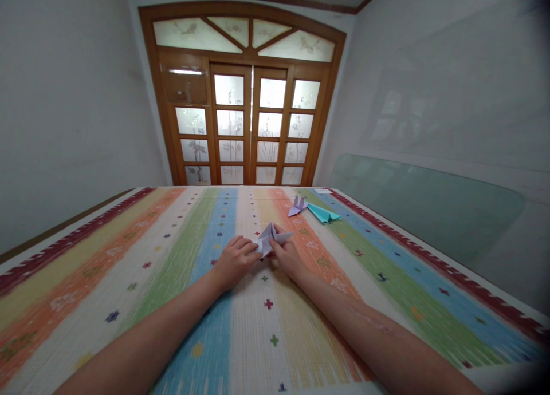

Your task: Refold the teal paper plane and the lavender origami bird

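Observation:
A small folded piece of pale lavender-white paper [267,239] is held between both hands, just above the middle of the table. It has pointed flaps, one of them sticking out to the right. My left hand [235,260] pinches its left corner, fingers curled and closed. Gripping the right part, my right hand [286,254] has its thumb on the near face and fingers behind, partly hidden by the paper. Beyond the right hand lie a purple folded-paper figure with two ear-like points [297,206] and a turquoise paper plane [323,213].
A striped, colourful tablecloth [180,257] covers the long table. A small white slip [323,191] lies near the far right edge. A pale green glass panel [412,206] stands along the right wall. Wooden doors with frosted panes [251,120] are beyond the table.

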A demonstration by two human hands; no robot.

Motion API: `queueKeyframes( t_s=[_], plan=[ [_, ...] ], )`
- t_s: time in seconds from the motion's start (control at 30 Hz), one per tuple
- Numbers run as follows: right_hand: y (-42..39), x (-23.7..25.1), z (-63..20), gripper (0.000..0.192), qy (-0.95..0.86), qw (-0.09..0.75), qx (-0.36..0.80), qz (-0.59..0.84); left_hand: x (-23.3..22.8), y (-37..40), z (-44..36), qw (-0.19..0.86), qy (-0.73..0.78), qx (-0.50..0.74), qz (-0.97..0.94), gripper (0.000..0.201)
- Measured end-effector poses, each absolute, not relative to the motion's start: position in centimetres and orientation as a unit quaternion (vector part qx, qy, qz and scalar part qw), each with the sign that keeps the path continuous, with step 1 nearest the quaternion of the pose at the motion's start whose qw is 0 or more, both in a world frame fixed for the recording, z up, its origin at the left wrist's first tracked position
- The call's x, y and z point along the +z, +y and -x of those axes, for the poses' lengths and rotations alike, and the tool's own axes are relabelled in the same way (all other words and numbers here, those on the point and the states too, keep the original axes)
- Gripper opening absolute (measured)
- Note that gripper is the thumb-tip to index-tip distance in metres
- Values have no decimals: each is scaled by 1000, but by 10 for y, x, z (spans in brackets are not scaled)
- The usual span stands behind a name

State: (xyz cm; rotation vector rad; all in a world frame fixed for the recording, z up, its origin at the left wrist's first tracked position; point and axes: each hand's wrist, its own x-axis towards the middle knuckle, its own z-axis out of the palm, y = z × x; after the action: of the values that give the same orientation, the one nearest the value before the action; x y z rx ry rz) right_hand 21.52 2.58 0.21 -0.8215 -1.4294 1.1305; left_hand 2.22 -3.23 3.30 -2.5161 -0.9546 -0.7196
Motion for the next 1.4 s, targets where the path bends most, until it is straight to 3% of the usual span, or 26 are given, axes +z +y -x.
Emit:
queueKeyframes(
  t_s=[0.33, 1.0, 1.4],
  plan=[
    [23, 4, -218, 55, -535, 550, 550, 331, 20, -22, -16, 83, -414, -327, 845, 25],
    [29, 1, -213, 55, -569, 533, 529, 334, 22, -18, -20, 23, -421, -373, 826, 14],
    [38, -7, -207, 16, -624, 499, 485, 356, 25, -15, -17, 68, -425, -392, 813, 17]
  ],
)
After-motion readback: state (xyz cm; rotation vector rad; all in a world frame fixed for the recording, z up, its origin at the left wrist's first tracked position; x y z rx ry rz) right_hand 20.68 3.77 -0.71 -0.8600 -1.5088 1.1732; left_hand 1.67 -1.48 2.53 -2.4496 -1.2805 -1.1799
